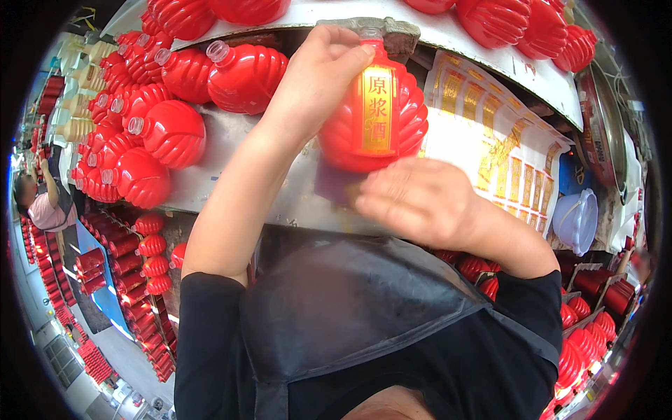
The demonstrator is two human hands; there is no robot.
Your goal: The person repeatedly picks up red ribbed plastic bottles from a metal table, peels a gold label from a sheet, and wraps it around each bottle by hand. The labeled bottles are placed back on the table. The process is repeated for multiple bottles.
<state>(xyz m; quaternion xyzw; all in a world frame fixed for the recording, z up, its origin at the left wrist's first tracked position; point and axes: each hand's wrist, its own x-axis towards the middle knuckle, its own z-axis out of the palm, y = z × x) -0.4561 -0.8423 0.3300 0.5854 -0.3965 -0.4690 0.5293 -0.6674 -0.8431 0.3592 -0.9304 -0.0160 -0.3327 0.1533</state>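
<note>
Pinching the neck of a red bottle (410,119), the left hand (318,80) holds it on the grey table (224,136), neck end away from the person. Beyond it, a white shelf (539,80) bounds the space; the near table edge runs close before the dark apron (350,308). A strip of tabletop lies between the left forearm and a pile of bottles (175,133); a label sheet (455,140) spreads just right of the red bottle. Below the bottle, the right hand (420,199) is blurred, fingers bent; I cannot tell whether it grips the small brownish something at its fingertips. Left fingers partly hide the neck, and whether this rests on the grey block (402,38) or against it is unclear. Counted: one held bottle with one gold label (378,112), one sheet, one pale bucket (577,224), four bottles cut off at upper right. The overlapping pile defies a full count.
</note>
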